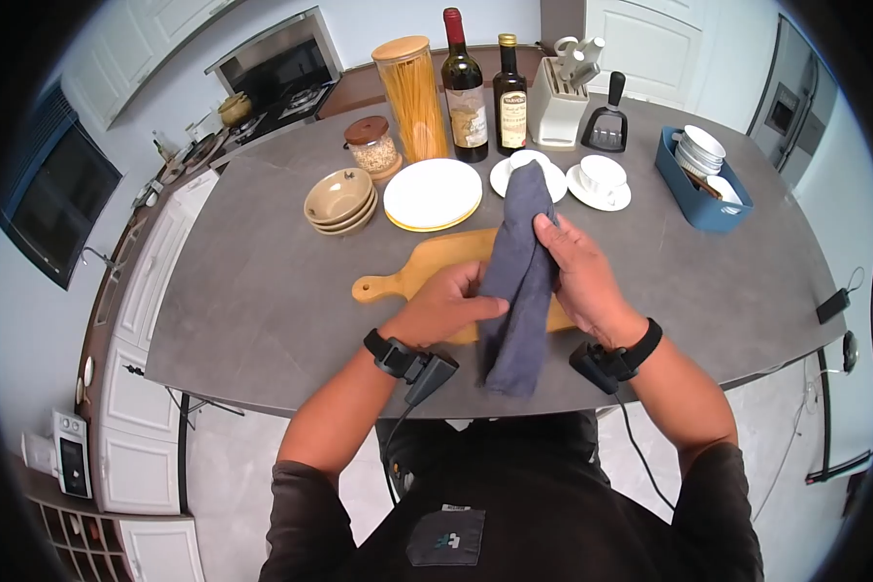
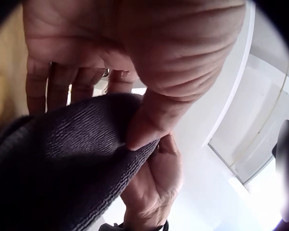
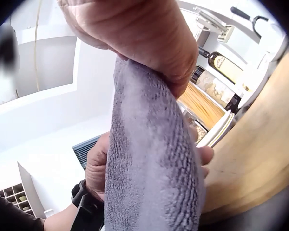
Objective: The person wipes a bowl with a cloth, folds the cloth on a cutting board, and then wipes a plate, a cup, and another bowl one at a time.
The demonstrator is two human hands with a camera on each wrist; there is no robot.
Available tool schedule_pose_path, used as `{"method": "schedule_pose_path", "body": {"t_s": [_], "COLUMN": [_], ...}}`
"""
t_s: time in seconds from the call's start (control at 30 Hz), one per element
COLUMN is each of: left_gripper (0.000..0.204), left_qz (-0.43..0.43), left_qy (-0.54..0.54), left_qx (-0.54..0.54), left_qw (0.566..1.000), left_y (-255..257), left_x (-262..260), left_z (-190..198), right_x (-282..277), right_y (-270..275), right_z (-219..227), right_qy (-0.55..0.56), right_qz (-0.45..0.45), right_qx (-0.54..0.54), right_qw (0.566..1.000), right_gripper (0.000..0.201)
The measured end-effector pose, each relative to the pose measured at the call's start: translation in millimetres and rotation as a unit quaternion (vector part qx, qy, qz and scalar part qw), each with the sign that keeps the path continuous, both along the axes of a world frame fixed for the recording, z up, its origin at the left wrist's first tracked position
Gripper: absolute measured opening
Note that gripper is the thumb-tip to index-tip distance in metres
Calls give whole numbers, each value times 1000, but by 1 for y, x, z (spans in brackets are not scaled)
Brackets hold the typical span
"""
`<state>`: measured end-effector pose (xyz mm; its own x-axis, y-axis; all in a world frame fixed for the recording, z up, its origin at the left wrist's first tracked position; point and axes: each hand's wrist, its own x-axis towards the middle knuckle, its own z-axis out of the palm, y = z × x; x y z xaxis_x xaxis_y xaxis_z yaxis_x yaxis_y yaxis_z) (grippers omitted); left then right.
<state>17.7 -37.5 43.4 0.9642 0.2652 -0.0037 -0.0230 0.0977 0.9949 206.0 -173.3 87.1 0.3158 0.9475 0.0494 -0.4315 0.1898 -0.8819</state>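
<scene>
A dark grey-purple cloth point(image 1: 522, 281), folded lengthwise, is held up above the wooden cutting board point(image 1: 427, 262). The left hand point(image 1: 453, 303) pinches its left edge, thumb in front; in the left wrist view that thumb presses on the cloth point(image 2: 86, 130) while the fingers of the left hand point(image 2: 130, 57) go behind it. Higher up on the right side, the right hand point(image 1: 587, 276) grips the cloth with its thumb near the upper part. In the right wrist view the cloth point(image 3: 151, 149) hangs below the right hand point(image 3: 139, 38), whose fingertips are hidden.
Behind the board stand beige bowls point(image 1: 339, 202), white plates point(image 1: 432, 193), two cups on saucers, a pasta jar point(image 1: 413, 107), two bottles and a knife block point(image 1: 559, 105). A blue bin point(image 1: 703, 194) with bowls sits at the right. The table's front edge is close to the body.
</scene>
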Motion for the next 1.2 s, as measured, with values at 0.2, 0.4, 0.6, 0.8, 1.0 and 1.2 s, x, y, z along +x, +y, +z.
{"method": "schedule_pose_path", "body": {"t_s": [0.2,0.4,0.6,0.8,1.0,1.2], "left_gripper": [20,14,18,32,40,41], "left_qz": [150,188,190,247,310,309], "left_qy": [-7,25,-11,-40,6,56], "left_qx": [24,78,29,7,43,69], "left_qw": [988,979,981,968,950,947], "left_y": [18,20,16,13,25,26], "left_x": [-12,-6,-1,-8,-11,-28], "left_z": [14,26,29,33,7,4], "right_x": [33,30,15,20,32,46], "right_y": [-8,-4,-2,-12,-6,-14], "right_z": [-8,-18,-28,-16,-45,-52], "right_qy": [-110,-57,-147,-105,-169,-224], "right_qz": [-31,0,-11,-43,-110,-108], "right_qx": [-54,-48,-169,-59,-84,-91], "right_qw": [992,997,974,992,976,964], "right_gripper": [29,26,53,60,78,78]}}
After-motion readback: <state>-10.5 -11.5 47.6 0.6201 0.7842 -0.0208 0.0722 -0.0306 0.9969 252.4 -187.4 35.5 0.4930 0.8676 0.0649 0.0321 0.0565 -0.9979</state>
